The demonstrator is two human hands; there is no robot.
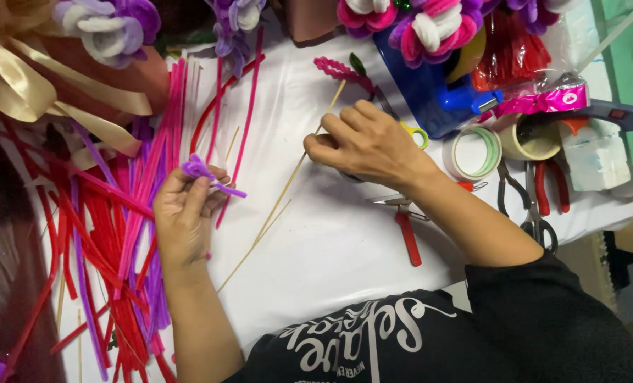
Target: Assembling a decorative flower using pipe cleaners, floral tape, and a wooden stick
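My left hand (184, 216) is closed around a small coiled purple pipe cleaner (204, 172), its tail sticking out to the right. It hovers over the edge of a heap of red, pink and purple pipe cleaners (125, 213). My right hand (364, 144) pinches a thin bamboo stick (288, 188) near its upper end; the stick slants down to the left across the white table (330, 241).
Finished pipe-cleaner flowers (430, 25) line the back edge. Right of my right hand lie tape rolls (472, 152), pliers (552, 186), scissors (532, 206), a red-handled cutter (406, 230), a glue gun (614, 113) and a blue holder (430, 92). Gold ribbon (25, 85) sits far left.
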